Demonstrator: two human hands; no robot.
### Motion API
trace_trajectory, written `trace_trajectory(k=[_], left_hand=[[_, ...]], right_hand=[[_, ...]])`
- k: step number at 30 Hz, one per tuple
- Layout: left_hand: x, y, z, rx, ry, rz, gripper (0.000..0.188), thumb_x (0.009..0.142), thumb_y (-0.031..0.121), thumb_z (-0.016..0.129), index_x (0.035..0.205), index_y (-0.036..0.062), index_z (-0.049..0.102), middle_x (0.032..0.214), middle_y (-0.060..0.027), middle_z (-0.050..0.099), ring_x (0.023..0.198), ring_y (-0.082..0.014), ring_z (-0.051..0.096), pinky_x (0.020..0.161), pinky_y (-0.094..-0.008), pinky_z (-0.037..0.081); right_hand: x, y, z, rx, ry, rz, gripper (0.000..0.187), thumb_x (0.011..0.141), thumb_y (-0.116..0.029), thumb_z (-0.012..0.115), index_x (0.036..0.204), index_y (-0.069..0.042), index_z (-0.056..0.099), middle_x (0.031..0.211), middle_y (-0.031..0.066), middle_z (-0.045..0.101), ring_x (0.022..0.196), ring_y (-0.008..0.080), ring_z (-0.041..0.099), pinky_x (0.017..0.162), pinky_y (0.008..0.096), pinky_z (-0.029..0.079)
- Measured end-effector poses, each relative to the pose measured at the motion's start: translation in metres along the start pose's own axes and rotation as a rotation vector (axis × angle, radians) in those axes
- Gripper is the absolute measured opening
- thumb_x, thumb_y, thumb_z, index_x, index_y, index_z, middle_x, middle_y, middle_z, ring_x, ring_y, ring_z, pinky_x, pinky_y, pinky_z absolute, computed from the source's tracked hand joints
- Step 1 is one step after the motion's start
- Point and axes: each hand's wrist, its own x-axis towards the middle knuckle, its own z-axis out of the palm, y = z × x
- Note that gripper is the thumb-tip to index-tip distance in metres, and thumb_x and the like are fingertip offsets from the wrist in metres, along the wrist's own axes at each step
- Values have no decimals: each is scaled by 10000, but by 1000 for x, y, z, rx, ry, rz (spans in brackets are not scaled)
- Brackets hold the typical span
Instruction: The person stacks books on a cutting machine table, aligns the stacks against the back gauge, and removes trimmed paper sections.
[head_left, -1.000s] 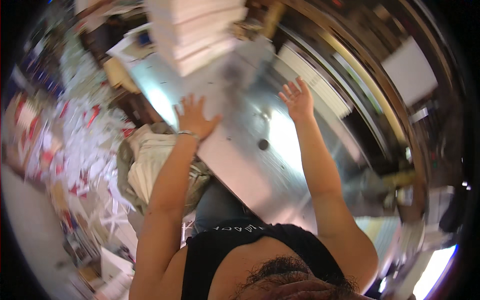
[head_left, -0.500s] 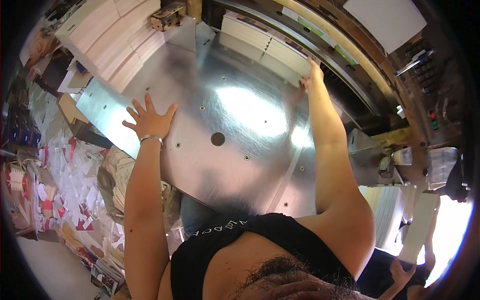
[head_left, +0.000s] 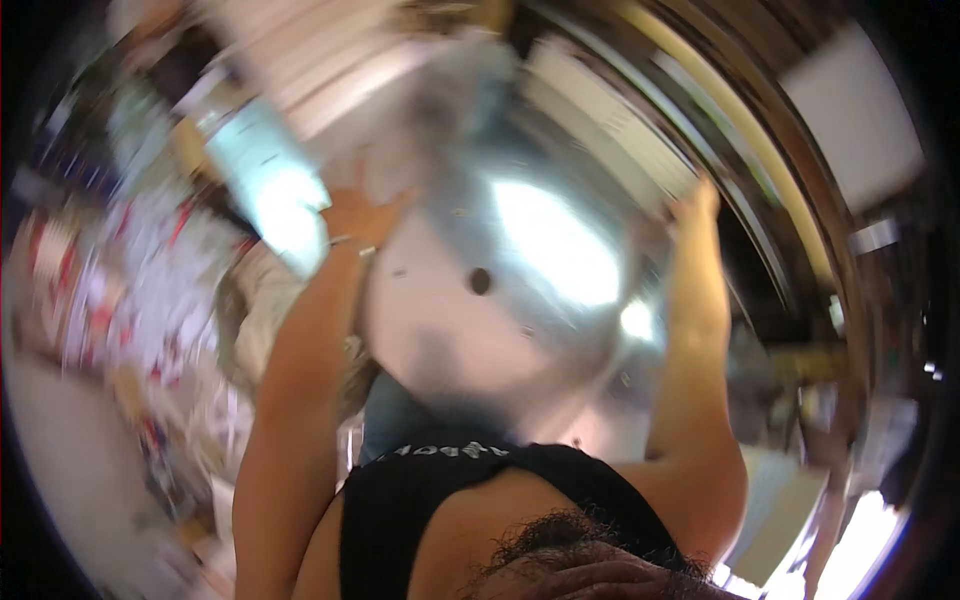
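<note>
We see the table [head_left: 435, 335] shining across the middle, with the paper stack [head_left: 300, 60] at eleven o'clock and the paper row [head_left: 600, 118] at one o'clock, set along the table's far side, perhaps to line up its edge. At ten o'clock our left hand [head_left: 362, 215] is spread wide and grips nothing, seemingly laid on the metal for support, while at two o'clock our right hand [head_left: 693, 208] stretches toward the row's end, its blurred fingers leaving us unable to tell their closure or contact.
</note>
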Motion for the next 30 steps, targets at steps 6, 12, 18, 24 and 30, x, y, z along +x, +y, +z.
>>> trace_trajectory(k=[6,12,18,24,30], left_hand=[[-1,25,-7,-139,34,124,1076,781,801,496,1591,159,195,1643,-218,87,1513,-432,11,1133,-710,26],[-14,10,-13,-213,-15,115,1010,825,744,489,1588,149,203,1633,-245,98,1509,-446,11,1120,-712,-40],[-11,10,-12,-230,-5,120,1007,827,741,492,1586,146,204,1625,-265,97,1507,-454,-1,1121,-708,-42],[-8,-1,-20,-263,-5,133,1009,834,764,468,1580,132,220,1640,-189,143,1508,-440,35,1138,-695,-27],[-29,0,4,-431,-19,499,959,849,769,464,1547,129,314,1605,-211,243,1491,-428,159,1209,-562,45]], right_hand=[[73,-34,-79,-104,62,-122,658,926,-511,585,1409,-72,504,1385,146,557,1248,377,533,1070,579,383],[88,-7,-178,-277,-190,-207,711,861,-511,653,1435,-129,479,1399,46,521,1099,201,521,756,372,421],[-41,16,-281,-204,31,-81,653,892,-445,627,1418,-98,457,1384,89,521,1204,252,533,985,363,425],[-171,32,-360,-365,-235,15,524,980,-336,498,1435,-79,455,1335,142,554,1095,344,560,858,498,445],[-166,41,-362,-312,-597,4,525,975,-308,505,1391,8,465,1287,165,590,1109,322,601,937,440,474]])
